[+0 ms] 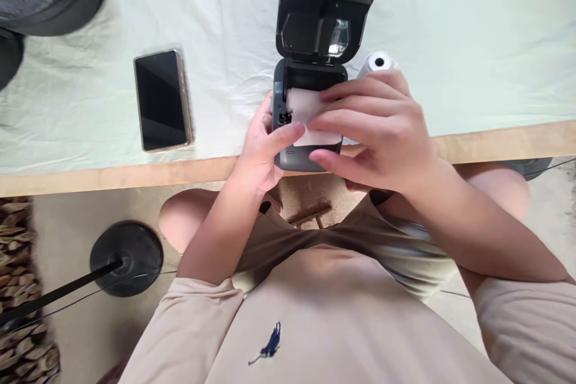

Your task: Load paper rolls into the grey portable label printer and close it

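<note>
A small dark portable printer (279,96) sits at the table's front edge, its lid (330,3) raised away from me. Inside its compartment lies a roll of white paper (310,102). My left hand (263,150) grips the printer's left side, its thumb reaching over the rim onto the paper. From the right, my right hand (382,126) lays its stretched fingers across the paper. Its thumb is apart from them, by the printer's front edge. Just behind this hand, a second white paper roll (377,63) with a dark core is partly hidden.
A smartphone (162,99) with a dark screen lies left on the pale tablecloth (225,42). Black rounded objects (49,0) occupy the far left corner. Below the wooden table edge (112,174), a round black stand base (126,258) with a pole is on the floor.
</note>
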`<action>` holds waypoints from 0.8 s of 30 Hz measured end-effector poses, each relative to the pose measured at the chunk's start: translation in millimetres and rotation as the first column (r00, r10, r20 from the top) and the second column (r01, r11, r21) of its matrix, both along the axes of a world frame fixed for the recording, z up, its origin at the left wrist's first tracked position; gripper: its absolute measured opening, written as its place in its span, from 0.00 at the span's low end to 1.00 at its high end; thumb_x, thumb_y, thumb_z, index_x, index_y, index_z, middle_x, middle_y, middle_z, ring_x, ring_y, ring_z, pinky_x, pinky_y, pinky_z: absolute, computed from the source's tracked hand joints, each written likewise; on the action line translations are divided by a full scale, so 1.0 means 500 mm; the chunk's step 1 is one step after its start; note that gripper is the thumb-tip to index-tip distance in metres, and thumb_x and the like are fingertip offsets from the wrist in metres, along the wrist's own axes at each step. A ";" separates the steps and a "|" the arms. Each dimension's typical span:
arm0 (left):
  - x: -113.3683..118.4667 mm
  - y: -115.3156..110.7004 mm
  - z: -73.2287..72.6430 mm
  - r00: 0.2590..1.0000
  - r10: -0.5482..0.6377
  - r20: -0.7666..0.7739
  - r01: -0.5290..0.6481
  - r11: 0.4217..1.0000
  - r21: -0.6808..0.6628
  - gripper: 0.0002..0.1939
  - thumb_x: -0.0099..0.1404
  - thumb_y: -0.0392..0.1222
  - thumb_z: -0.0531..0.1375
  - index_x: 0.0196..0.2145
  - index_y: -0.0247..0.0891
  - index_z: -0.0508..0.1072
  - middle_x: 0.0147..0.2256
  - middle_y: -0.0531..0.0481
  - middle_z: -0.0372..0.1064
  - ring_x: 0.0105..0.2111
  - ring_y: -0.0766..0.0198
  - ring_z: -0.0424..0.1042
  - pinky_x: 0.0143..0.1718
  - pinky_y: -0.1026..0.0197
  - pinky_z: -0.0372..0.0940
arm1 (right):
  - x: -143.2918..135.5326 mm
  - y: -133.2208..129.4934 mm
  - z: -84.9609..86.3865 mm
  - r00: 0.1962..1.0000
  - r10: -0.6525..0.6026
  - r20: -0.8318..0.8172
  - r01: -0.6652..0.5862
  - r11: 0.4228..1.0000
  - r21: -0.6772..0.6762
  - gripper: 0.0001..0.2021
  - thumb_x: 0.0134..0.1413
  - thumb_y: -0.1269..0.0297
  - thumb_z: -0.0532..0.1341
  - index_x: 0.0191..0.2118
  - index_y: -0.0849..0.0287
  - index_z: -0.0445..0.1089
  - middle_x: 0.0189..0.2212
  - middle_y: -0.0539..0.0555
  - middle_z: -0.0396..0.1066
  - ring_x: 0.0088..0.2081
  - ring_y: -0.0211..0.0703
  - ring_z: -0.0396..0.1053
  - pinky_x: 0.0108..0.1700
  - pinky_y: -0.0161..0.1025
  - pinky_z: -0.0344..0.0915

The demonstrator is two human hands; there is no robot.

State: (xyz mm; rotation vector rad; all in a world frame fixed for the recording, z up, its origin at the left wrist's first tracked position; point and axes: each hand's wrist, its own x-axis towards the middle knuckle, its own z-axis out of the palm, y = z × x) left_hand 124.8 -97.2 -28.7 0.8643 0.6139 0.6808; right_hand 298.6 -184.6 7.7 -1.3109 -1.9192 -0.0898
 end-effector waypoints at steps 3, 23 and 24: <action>-0.001 -0.002 -0.004 1.000 0.017 -0.023 -0.016 0.999 0.029 0.24 0.55 0.43 0.77 0.49 0.44 0.77 0.38 0.54 0.79 0.37 0.55 0.83 0.39 0.55 0.75 | 0.015 0.005 0.007 0.972 -0.095 -0.214 0.112 0.991 0.068 0.02 0.71 0.62 0.64 0.45 0.49 0.74 0.43 0.51 0.82 0.50 0.50 0.82 0.53 0.51 0.76; 0.005 -0.009 0.025 0.997 0.014 0.074 -0.005 0.992 -0.124 0.18 0.66 0.59 0.61 0.45 0.46 0.77 0.41 0.43 0.83 0.60 0.38 0.80 0.51 0.43 0.80 | 0.016 0.020 -0.039 0.941 -0.133 -0.310 0.002 0.922 -0.388 0.25 0.71 0.50 0.62 0.68 0.47 0.63 0.61 0.60 0.75 0.62 0.60 0.76 0.62 0.60 0.77; 0.008 -0.008 0.025 0.997 0.027 0.066 -0.018 0.992 -0.122 0.18 0.66 0.59 0.59 0.45 0.46 0.77 0.42 0.43 0.83 0.62 0.38 0.79 0.53 0.43 0.79 | 0.016 0.020 -0.041 0.945 -0.140 -0.295 0.014 0.920 -0.391 0.25 0.71 0.51 0.62 0.68 0.48 0.63 0.62 0.61 0.74 0.61 0.61 0.76 0.62 0.61 0.77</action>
